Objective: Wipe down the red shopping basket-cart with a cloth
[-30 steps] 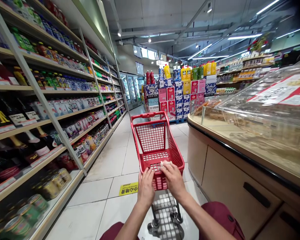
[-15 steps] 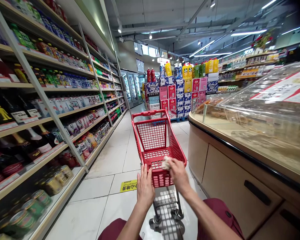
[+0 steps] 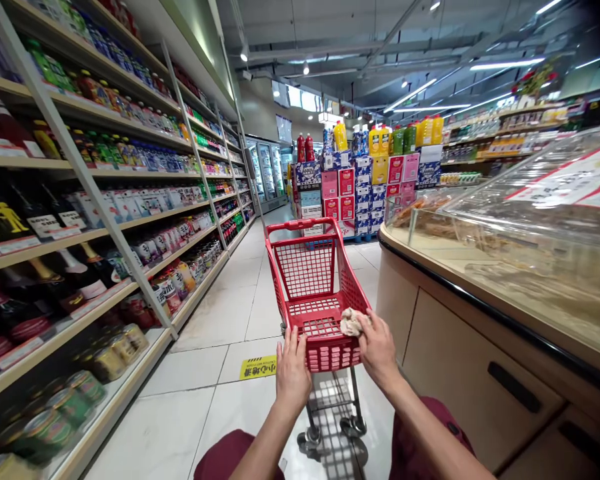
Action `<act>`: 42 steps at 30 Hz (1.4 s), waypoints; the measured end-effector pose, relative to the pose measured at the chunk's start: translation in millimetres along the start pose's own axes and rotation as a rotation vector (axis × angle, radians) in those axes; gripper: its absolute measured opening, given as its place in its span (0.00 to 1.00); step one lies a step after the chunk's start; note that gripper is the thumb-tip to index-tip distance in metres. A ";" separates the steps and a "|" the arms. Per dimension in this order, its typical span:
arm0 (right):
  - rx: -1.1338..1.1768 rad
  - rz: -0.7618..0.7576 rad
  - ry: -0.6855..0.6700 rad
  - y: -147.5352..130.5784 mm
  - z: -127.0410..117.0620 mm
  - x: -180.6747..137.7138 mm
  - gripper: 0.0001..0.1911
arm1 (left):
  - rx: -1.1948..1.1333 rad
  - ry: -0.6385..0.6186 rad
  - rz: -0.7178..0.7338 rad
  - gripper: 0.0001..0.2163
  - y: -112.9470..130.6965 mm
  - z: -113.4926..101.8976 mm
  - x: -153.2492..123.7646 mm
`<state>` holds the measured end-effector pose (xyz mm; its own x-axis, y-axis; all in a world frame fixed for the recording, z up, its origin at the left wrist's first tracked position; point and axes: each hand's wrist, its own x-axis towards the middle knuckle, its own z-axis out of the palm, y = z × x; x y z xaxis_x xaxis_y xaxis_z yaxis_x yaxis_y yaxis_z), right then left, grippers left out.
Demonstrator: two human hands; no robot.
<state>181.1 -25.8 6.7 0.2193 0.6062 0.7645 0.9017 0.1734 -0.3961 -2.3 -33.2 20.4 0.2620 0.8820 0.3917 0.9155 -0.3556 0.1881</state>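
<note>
A small red shopping cart (image 3: 333, 357) stands before my knees, its basket of plastic mesh. My right hand (image 3: 380, 350) is closed on a crumpled pale cloth (image 3: 351, 323), which lies against the near right part of the basket rim. At the near left corner rests my left hand (image 3: 293, 370), its fingers stretched out and touching the rim. Nothing shows in that hand; its thumb is hard to make out. The cart's handle bar (image 3: 300, 225) is at the far end, and nothing lies in the basket.
Drink shelves (image 3: 145, 227) run along the left. A curved counter (image 3: 430, 313) with clear covers stands close on the right. Stacked cartons and bottles (image 3: 347, 183) rise ahead. A yellow floor sticker (image 3: 258, 367) lies left of the cart.
My right hand has moved right with the cloth, from the near rim to the right corner. My left hand stays at the near left corner. The view has shifted slightly.
</note>
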 end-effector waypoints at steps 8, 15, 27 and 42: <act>-0.025 -0.191 -0.207 -39.8 17.7 -5.4 0.23 | -0.048 -0.069 -0.029 0.31 3.8 -4.5 4.2; 0.047 -0.079 -0.158 54.9 -21.7 9.8 0.19 | -0.051 -0.066 -0.022 0.31 9.2 -6.1 3.0; 0.244 -0.183 -0.108 0.0 3.2 -6.7 0.27 | -0.036 -0.046 -0.011 0.32 6.7 -1.7 -1.5; 0.139 0.023 -0.025 23.4 -9.1 -3.0 0.33 | -0.022 -0.065 0.014 0.33 15.7 -2.4 -0.3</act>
<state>204.9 -30.6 -0.2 0.2282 0.6301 0.7422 0.8357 0.2644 -0.4814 11.3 -39.8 25.4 0.2949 0.8949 0.3351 0.9048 -0.3742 0.2031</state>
